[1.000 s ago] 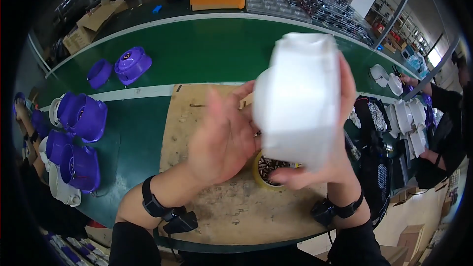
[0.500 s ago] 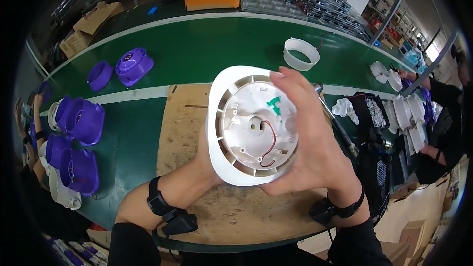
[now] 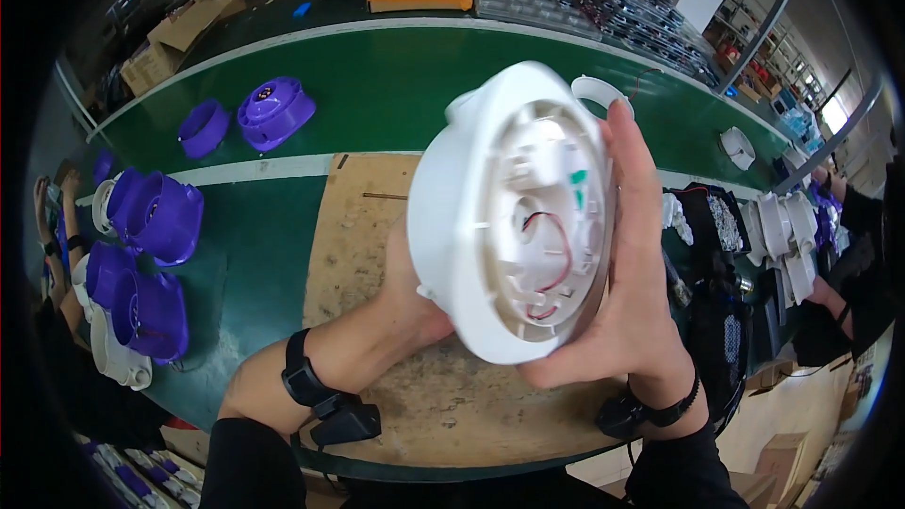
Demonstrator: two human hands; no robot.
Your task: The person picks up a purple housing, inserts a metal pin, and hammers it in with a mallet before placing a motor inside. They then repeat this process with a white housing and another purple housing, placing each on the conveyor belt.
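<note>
- My right hand point(image 3: 632, 306) clamps the white, round-bodied plastic housing point(image 3: 500, 217) by its rim, above the brown wooden board point(image 3: 377, 415)
- My left hand point(image 3: 412, 302) sits behind it, fingers hidden; grip, I cannot tell

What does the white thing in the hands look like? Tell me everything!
The white shell is rounded and looks like smooth plastic. It is tilted, its open side turned right and partly toward us. Inside are green patches and a curved reddish wire. It is held above the board; the right hand grips its right side, the left hand is at its lower left, fingers hidden.
</note>
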